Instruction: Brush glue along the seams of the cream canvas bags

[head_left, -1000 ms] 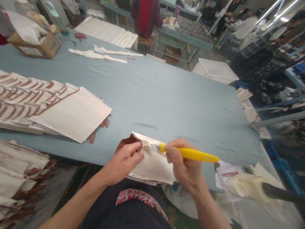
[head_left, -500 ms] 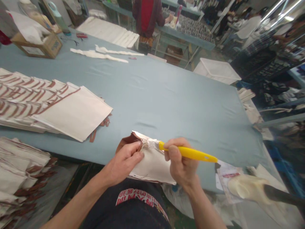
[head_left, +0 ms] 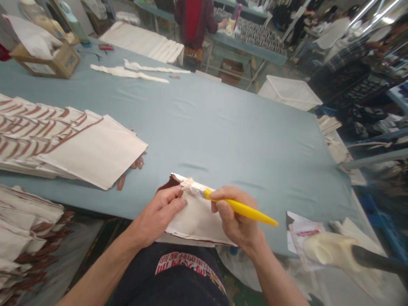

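Observation:
A cream cloth bag [head_left: 196,219] with a brown inner flap lies at the near edge of the blue-grey table [head_left: 223,136]. My left hand [head_left: 159,214] pinches its upper left corner with closed fingers. My right hand [head_left: 234,221] grips a yellow-handled brush [head_left: 237,207]. The brush's pale bristles rest on the bag's top edge, just right of my left thumb.
A fanned stack of cream bags with brown handles [head_left: 63,144] lies at the left, another pile [head_left: 25,229] below it off the table. A glue puddle on plastic [head_left: 325,248] sits at the right. A cardboard box [head_left: 47,59] and cloth strips [head_left: 137,72] lie far back. A person in red [head_left: 194,21] works behind.
The brush tip has slid left along the bag's top edge toward my left thumb, and its handle has tilted down. My left hand keeps its pinch.

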`<state>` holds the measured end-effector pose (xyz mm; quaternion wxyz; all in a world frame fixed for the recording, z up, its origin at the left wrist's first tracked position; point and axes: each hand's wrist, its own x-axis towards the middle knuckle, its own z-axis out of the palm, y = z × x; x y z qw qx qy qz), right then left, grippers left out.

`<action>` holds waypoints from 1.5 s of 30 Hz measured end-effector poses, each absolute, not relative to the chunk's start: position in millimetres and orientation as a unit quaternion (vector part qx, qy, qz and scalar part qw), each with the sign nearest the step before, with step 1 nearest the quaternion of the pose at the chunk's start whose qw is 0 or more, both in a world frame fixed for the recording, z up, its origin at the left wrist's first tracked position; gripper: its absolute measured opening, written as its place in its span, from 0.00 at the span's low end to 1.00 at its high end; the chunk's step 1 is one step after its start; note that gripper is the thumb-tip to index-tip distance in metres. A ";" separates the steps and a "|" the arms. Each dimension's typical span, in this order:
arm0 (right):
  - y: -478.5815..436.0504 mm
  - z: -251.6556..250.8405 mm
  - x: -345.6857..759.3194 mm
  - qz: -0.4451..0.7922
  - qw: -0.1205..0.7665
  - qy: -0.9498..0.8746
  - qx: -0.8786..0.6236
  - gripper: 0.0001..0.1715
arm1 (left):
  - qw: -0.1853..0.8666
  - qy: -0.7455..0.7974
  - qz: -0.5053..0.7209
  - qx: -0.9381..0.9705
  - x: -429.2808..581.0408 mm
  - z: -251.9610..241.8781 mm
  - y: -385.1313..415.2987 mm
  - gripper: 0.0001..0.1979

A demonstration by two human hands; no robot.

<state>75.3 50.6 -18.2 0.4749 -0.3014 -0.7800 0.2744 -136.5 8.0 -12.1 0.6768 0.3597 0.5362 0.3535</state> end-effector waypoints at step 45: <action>50.9 1.6 73.7 0.347 0.564 -0.602 -0.447 0.19 | 0.369 0.553 0.323 0.674 -114.6 -22.7 7.3 0.14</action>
